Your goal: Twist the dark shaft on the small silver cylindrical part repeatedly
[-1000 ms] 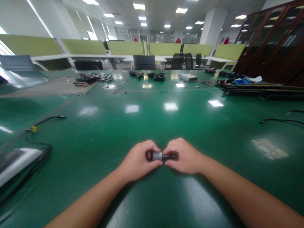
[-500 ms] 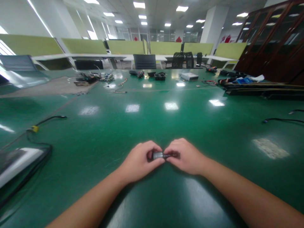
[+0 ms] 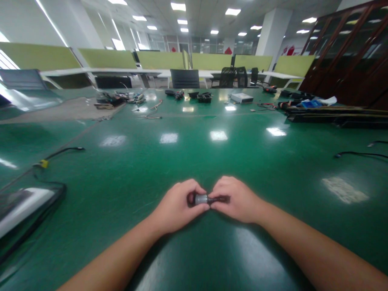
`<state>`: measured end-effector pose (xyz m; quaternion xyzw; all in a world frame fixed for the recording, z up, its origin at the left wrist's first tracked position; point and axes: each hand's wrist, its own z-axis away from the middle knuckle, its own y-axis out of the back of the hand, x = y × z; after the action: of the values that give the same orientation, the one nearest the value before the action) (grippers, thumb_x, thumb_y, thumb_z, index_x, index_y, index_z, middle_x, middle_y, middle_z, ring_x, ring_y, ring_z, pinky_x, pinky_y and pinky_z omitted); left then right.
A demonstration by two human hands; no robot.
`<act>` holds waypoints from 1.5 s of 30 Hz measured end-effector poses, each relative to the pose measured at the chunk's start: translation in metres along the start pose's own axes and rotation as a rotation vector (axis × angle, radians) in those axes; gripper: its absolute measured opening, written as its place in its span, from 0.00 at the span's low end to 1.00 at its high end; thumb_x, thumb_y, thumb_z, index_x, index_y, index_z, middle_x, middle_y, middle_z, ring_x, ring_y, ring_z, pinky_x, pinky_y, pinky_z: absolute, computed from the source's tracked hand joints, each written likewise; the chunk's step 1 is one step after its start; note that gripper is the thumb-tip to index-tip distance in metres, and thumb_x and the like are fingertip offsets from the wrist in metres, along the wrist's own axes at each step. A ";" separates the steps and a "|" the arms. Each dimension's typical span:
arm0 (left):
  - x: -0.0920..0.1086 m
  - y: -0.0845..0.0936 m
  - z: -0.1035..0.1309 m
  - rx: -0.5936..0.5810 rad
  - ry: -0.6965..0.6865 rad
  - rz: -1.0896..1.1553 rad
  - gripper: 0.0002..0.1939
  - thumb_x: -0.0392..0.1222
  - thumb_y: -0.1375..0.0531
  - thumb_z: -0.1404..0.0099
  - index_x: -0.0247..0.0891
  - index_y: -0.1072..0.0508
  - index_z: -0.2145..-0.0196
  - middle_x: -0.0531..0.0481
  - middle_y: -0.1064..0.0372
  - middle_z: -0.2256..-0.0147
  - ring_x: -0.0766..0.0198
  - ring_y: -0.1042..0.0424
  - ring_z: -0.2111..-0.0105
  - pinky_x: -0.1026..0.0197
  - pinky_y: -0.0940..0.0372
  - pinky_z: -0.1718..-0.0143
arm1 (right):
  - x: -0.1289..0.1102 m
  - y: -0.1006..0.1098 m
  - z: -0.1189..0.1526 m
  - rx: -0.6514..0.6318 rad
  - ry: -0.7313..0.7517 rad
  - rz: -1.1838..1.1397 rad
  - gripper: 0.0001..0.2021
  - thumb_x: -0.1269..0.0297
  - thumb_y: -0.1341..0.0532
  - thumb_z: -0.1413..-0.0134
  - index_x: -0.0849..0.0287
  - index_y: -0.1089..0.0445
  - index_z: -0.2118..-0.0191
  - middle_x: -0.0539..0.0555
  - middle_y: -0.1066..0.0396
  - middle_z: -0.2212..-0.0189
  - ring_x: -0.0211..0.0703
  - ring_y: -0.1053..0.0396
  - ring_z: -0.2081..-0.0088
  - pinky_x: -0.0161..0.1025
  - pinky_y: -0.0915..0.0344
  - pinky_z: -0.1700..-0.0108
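Note:
A small cylindrical object (image 3: 201, 199), silver-grey in the middle with dark ends, lies sideways between my two hands, low over the green table (image 3: 194, 161). My left hand (image 3: 179, 205) is closed around its left part, with thumb and forefinger on either side. The fingers of my right hand (image 3: 235, 200) are pinched on the thin dark part at its right end. The fingertips of both hands nearly meet. Parts of the object are hidden by the fingers, and its details are blurred.
At the left lie a white and dark device (image 3: 27, 208) and a black cable (image 3: 65, 150) with a yellow tag. Cables and electronic parts (image 3: 121, 98), a silver box (image 3: 241, 98) and long black strips (image 3: 333, 115) lie farther back. Another black cable (image 3: 360, 153) is at right.
The fingertips of my right hand have shifted very slightly on the dark part. Both hands otherwise stay in the same place.

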<state>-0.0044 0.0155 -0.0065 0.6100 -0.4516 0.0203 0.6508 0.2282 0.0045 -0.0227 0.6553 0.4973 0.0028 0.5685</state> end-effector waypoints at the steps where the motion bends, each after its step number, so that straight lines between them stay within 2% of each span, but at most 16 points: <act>1: 0.000 0.000 0.000 0.003 0.002 -0.005 0.09 0.44 0.32 0.40 0.40 0.24 0.62 0.52 0.29 0.68 0.63 0.32 0.70 0.63 0.40 0.68 | 0.001 0.000 0.000 0.001 0.005 0.006 0.07 0.66 0.32 0.43 0.54 0.22 0.58 0.52 0.22 0.62 0.44 0.29 0.58 0.43 0.39 0.55; 6: 0.001 0.000 0.000 0.002 0.007 -0.018 0.10 0.44 0.32 0.40 0.40 0.25 0.62 0.52 0.29 0.69 0.62 0.32 0.70 0.63 0.41 0.69 | -0.001 -0.001 0.000 -0.029 -0.002 0.059 0.08 0.67 0.34 0.41 0.54 0.22 0.56 0.53 0.22 0.62 0.45 0.30 0.58 0.44 0.39 0.55; 12: 0.000 -0.001 0.000 0.007 0.005 -0.017 0.10 0.45 0.32 0.40 0.40 0.25 0.63 0.52 0.30 0.68 0.62 0.32 0.70 0.62 0.41 0.68 | -0.002 0.000 -0.001 -0.036 0.006 0.048 0.07 0.68 0.34 0.41 0.55 0.22 0.57 0.53 0.22 0.63 0.45 0.30 0.58 0.44 0.38 0.54; 38: 0.001 -0.001 0.002 -0.001 0.022 -0.007 0.11 0.45 0.32 0.40 0.40 0.26 0.62 0.53 0.30 0.68 0.62 0.32 0.69 0.62 0.41 0.68 | 0.000 0.006 0.000 -0.013 0.022 0.000 0.07 0.72 0.34 0.47 0.59 0.21 0.60 0.53 0.22 0.67 0.46 0.29 0.62 0.44 0.37 0.56; 45: 0.001 -0.001 0.002 -0.003 0.018 -0.007 0.10 0.45 0.32 0.39 0.40 0.26 0.62 0.53 0.30 0.68 0.62 0.32 0.70 0.62 0.42 0.69 | 0.002 0.006 0.001 -0.002 -0.001 0.006 0.05 0.66 0.31 0.47 0.56 0.21 0.62 0.51 0.22 0.68 0.44 0.29 0.62 0.43 0.39 0.56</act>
<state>-0.0045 0.0136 -0.0068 0.6103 -0.4436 0.0228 0.6559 0.2338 0.0063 -0.0194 0.6561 0.4952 0.0049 0.5695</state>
